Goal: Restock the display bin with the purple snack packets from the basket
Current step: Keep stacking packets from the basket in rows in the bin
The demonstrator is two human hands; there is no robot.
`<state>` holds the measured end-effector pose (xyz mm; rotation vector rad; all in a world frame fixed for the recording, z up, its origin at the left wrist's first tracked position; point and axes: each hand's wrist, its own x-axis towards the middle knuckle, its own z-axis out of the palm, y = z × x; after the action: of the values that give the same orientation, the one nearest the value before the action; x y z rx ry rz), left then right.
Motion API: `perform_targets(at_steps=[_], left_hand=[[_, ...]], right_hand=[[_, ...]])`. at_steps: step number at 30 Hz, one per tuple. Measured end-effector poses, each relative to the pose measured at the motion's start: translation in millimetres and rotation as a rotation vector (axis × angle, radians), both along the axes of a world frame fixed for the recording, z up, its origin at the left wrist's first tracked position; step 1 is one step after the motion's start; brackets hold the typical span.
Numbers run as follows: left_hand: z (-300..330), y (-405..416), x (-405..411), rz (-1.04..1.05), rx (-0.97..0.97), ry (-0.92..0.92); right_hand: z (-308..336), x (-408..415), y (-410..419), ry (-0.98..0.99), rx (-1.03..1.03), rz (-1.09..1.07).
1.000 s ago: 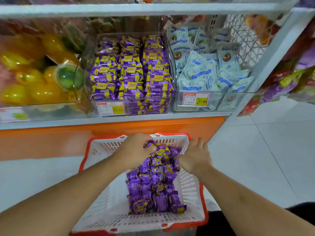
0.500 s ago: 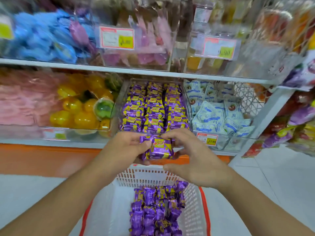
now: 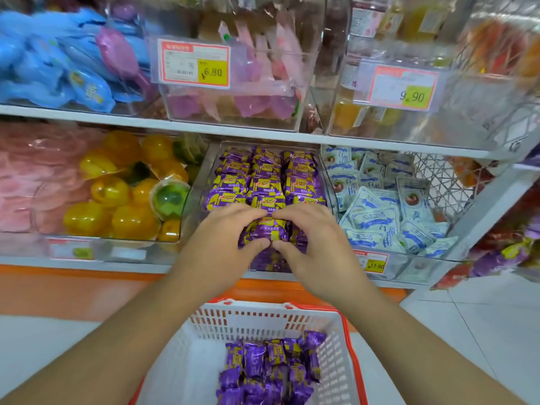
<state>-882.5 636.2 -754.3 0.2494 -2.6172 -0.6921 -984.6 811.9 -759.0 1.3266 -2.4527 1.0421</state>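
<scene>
A clear display bin (image 3: 329, 182) on the lower shelf holds rows of purple-and-yellow snack packets (image 3: 264, 176). My left hand (image 3: 222, 241) and my right hand (image 3: 312, 241) together clasp a small stack of purple packets (image 3: 267, 229) at the bin's front row, thumbs meeting below it. Underneath, a white basket with a red rim (image 3: 263, 320) stands on the floor with several more purple packets (image 3: 268, 366) lying in its right half.
A bin of yellow and green jelly cups (image 3: 125, 194) sits left of the purple bin, and a bin of white-and-blue packets (image 3: 385, 211) sits right of it. The white upper shelf (image 3: 263, 138) hangs close above. The orange shelf base (image 3: 73, 290) and white floor tiles (image 3: 482, 331) lie below.
Both hands went from picking in the basket to lifting a stack of packets, and have now carried it forward to the front of the display bin. The view tilted upward.
</scene>
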Motion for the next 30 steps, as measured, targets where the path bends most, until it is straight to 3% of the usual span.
perform_targets(at_steps=[8, 13, 17, 24, 30], left_hand=[[-10.7, 8.7, -17.8, 0.109, -0.201, -0.029], [-19.6, 22.1, -14.6, 0.052, -0.334, 0.059], [-29.8, 29.6, -11.7, 0.038, -0.415, 0.035], [-36.7, 46.0, -6.7, 0.069, -0.483, -0.112], [-38.4, 49.8, -2.7, 0.090, -0.438, -0.133]], right_hand=[[-0.1, -3.2, 11.8, 0.133, 0.044, -0.180], [-6.8, 4.9, 21.2, 0.182, 0.262, -0.225], [-9.2, 7.1, 24.3, 0.157, 0.299, -0.200], [-10.9, 7.1, 30.7, 0.152, 0.356, -0.136], [-11.1, 8.4, 36.4, 0.136, 0.319, -0.134]])
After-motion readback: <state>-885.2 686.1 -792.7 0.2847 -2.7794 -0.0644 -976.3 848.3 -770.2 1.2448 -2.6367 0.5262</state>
